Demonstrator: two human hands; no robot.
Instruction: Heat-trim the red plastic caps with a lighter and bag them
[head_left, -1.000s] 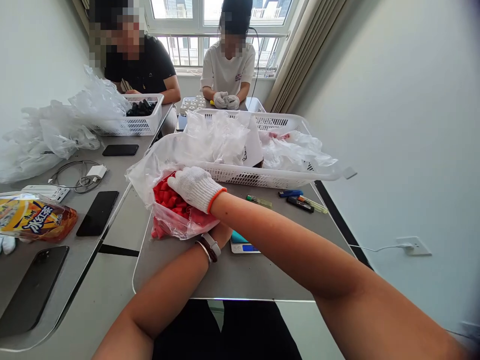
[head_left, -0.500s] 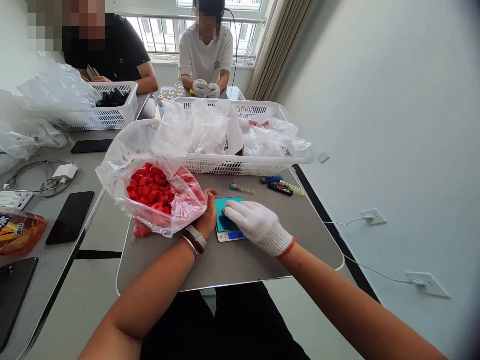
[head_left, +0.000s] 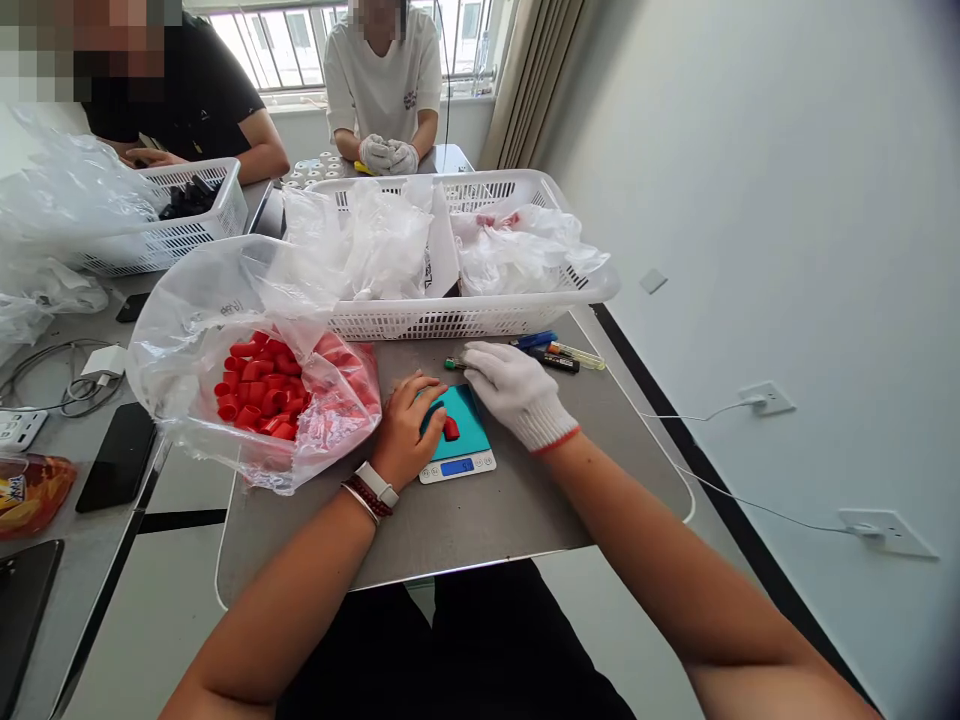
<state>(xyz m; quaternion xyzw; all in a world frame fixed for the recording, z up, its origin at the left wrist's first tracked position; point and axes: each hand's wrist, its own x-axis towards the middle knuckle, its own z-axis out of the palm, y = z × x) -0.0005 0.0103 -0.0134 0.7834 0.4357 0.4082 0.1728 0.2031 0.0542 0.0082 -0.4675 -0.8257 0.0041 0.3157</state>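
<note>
Head camera: a red piece (head_left: 451, 428) is apparently being weighed beside the left hand's (head_left: 403, 432) open fingers, clearance being needed; right hand's (head_left: 515, 392) grip unclear.

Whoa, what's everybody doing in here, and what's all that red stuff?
The bare left hand spreads its fingers over a small scale, beside one red piece on it. The gloved right hand is next to a green-tipped pen-like item; whether it grips it, I can't tell. Many more red pieces sit in an open plastic bag. Across the table, a person in white holds their gloved hands together.
</note>
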